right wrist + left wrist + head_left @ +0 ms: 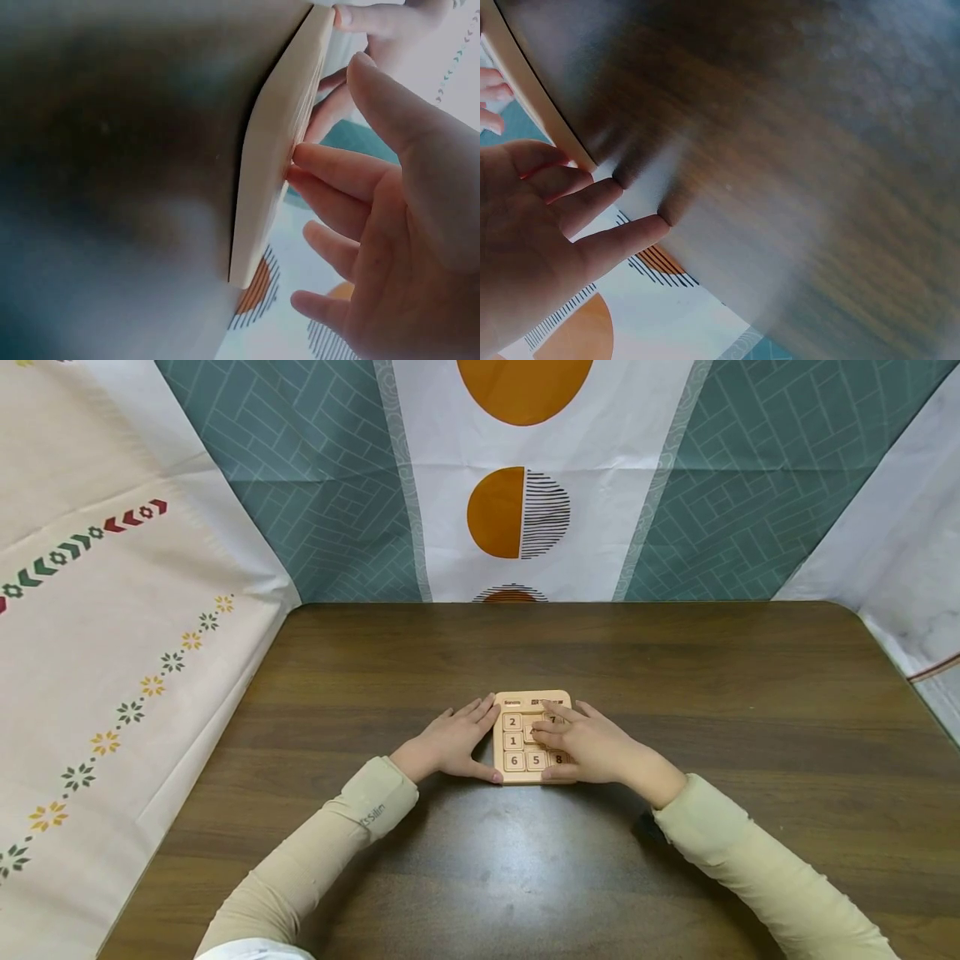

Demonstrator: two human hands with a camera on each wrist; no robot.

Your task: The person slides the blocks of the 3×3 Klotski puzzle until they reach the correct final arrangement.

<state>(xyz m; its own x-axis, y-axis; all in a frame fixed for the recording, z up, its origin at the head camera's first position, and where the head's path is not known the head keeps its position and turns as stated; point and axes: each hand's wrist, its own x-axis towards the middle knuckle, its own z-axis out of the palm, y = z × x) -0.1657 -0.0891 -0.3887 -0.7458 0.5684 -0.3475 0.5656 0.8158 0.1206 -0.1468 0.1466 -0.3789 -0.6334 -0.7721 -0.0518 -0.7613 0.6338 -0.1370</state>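
A square wooden number slide puzzle (521,779) lies flat on the table, its numbered tiles facing up. Along its left side rests my left hand (453,745), fingers stretched toward the top corner and thumb at the lower left corner. My right hand (596,750) reaches over the right half, with its index and middle fingertips on the tile 4 in the middle row and the thumb at the lower edge. This hand partly covers the tile 7 (553,720) and the tile 8 (558,759). In the right wrist view, two fingertips touch the top of the puzzle (270,165).
The brown wooden table (675,660) extends around the puzzle on all sides. Behind its far edge hangs a patterned curtain (337,485). A pale cloth with flower motifs (135,635) hangs along the left side.
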